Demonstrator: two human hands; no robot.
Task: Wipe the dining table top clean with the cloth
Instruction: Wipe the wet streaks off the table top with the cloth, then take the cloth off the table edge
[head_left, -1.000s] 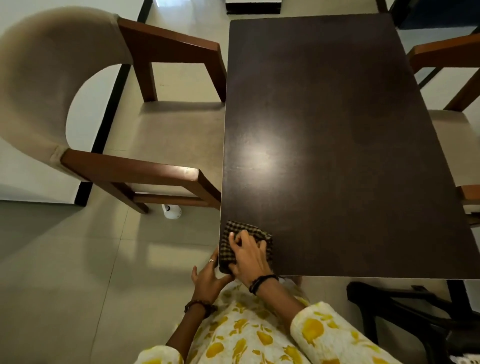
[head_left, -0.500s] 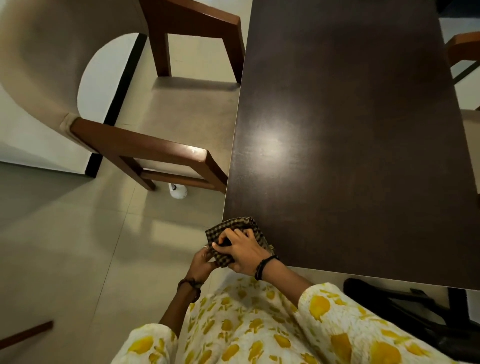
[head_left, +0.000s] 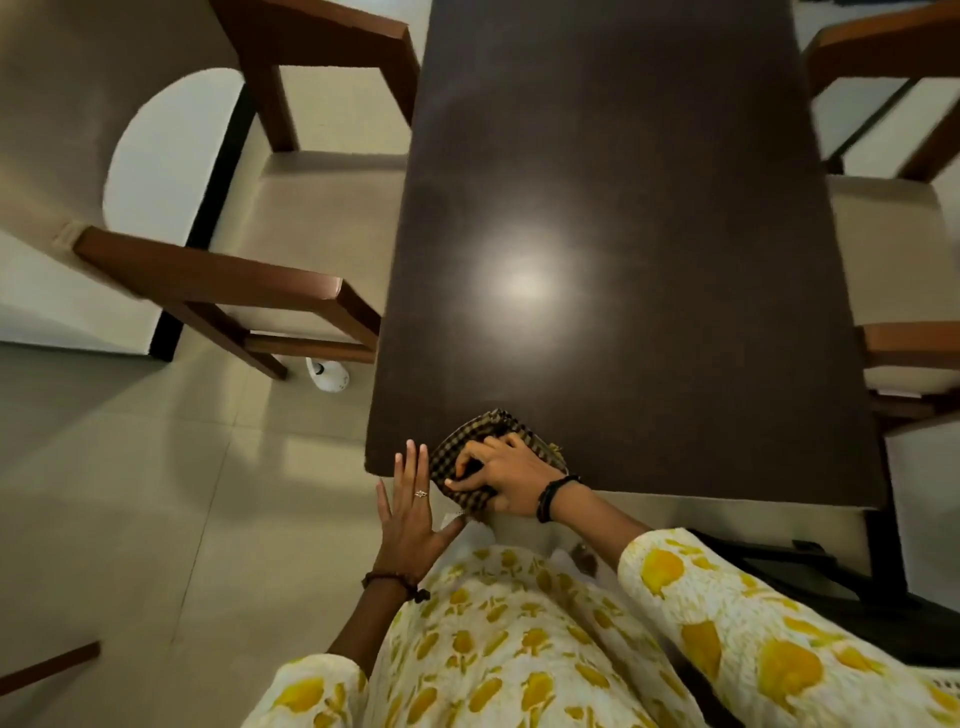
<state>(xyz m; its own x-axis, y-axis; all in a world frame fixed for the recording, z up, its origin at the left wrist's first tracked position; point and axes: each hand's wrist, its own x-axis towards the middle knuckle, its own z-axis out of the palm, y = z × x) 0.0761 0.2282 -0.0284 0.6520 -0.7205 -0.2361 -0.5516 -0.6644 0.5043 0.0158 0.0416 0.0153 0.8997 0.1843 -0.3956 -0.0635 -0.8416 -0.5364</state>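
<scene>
Dark brown wooden worktop (head_left: 623, 234) – right hand (head_left: 506, 475) presses small checked cloth (head_left: 467, 457) at its near edge to wipe; left hand (head_left: 410, 512) flat, fingers spread.

The person wore a cream top (head_left: 519, 649) printed all over with yellow blotch-like flowers, its loose sleeves (head_left: 737, 608) ending partway along the forearms. The left hand (head_left: 410, 512) carried a small ring (head_left: 421, 494) on one finger, and a bracelet of dark round beads (head_left: 397, 583) circled that wrist. The right hand (head_left: 511, 475) had a black band (head_left: 553, 496), doubled or stranded, around its wrist. Both forearms were bare below the sleeves.
</scene>
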